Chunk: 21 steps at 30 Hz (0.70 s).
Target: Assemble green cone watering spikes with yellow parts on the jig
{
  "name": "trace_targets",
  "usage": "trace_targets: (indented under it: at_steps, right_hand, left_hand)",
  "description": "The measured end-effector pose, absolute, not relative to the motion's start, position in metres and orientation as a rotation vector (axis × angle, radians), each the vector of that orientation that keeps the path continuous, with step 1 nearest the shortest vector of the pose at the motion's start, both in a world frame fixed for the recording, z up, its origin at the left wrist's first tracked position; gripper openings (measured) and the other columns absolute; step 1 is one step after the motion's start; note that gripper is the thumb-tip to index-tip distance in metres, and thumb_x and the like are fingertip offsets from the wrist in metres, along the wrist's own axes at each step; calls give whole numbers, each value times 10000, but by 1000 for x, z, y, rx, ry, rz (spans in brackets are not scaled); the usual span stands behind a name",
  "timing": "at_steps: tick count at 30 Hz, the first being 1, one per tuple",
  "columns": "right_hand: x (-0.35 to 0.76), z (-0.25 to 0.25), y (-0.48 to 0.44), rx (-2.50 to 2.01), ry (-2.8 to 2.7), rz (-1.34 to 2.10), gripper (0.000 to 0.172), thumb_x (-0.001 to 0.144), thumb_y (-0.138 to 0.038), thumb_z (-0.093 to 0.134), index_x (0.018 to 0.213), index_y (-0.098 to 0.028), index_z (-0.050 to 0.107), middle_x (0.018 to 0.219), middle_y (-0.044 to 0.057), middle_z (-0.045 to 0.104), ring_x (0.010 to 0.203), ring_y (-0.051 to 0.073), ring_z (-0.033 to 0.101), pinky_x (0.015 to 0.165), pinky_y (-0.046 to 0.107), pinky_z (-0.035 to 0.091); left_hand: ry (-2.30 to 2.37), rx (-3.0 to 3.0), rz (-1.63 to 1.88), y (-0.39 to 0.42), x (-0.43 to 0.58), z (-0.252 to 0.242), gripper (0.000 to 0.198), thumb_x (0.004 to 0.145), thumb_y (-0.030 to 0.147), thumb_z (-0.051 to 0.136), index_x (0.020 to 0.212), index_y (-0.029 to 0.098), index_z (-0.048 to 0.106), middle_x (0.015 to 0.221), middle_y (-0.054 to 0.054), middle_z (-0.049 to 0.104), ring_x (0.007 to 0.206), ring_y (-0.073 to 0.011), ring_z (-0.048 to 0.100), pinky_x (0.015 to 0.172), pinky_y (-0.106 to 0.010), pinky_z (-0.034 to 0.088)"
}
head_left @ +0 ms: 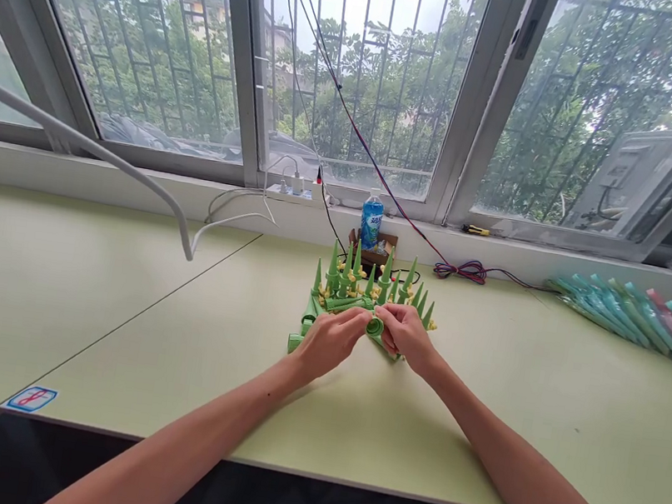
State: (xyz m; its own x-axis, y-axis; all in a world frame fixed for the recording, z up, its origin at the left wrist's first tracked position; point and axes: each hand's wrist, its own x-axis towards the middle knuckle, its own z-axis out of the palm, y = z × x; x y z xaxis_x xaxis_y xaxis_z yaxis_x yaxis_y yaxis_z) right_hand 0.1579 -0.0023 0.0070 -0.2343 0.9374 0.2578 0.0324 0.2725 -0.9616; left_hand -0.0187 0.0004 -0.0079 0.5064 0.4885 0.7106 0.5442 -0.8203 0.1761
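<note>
My right hand (409, 334) is closed around a green plastic watering spike (374, 327), whose round hollow end faces me. My left hand (332, 340) is closed too, its fingertips brought together against that end; whatever they pinch is hidden. Just beyond both hands stands a cluster of green pointed spikes (385, 280), tips up, with small yellow valves (361, 294) among them. More green spikes lie on their sides near my left hand, one with its round end (295, 343) showing.
A blue liquid bottle (370, 223) and a small cardboard box (387, 247) stand behind the spikes. Bagged coloured pieces (635, 318) lie at the right. A white cable (134, 167) hangs at the left, a power strip (294, 193) and yellow cutter (475, 231) are on the ledge.
</note>
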Motion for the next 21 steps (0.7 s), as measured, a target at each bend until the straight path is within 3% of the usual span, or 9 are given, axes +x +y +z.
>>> trace_targets:
  at_steps: [6, 12, 16, 21]
  right_hand:
    - [152, 5, -2, -955, -1511, 994, 351, 855, -470, 523, 636, -207, 442, 382, -78, 384, 305, 84, 347, 325, 221, 272]
    - [151, 3, -3, -949, -1515, 877, 362, 872, -500, 501, 662, -216, 421, 406, -73, 384, 327, 94, 365, 345, 227, 295]
    - [152, 5, -4, -994, -1571, 760, 371, 897, -500, 466, 668, -211, 427, 410, -64, 409, 338, 93, 366, 376, 232, 295]
    - [149, 7, -8, -1027, -1659, 646, 375, 912, -476, 455, 656, -203, 438, 436, -50, 433, 389, 94, 373, 430, 234, 316]
  left_hand:
    - [-1146, -2689, -1511, -1, -11, -5, 164, 858, 173, 504, 993, 222, 583, 1017, -37, 649, 561, -75, 526, 581, -206, 442]
    - [-1470, -2669, -1844, -4, -6, 1, 94, 828, 250, 558, 898, 189, 571, 879, -19, 634, 439, -59, 513, 445, -205, 431]
    - [-1812, -2838, -2074, -2, -4, 4, 359, 847, 498, 532, 722, 161, 527, 573, 20, 501, 408, -111, 549, 361, -212, 419]
    - [-2026, -3225, -2281, -2, -5, 9, 448, 797, 589, 573, 791, 143, 537, 667, -8, 537, 455, -102, 571, 385, -208, 437]
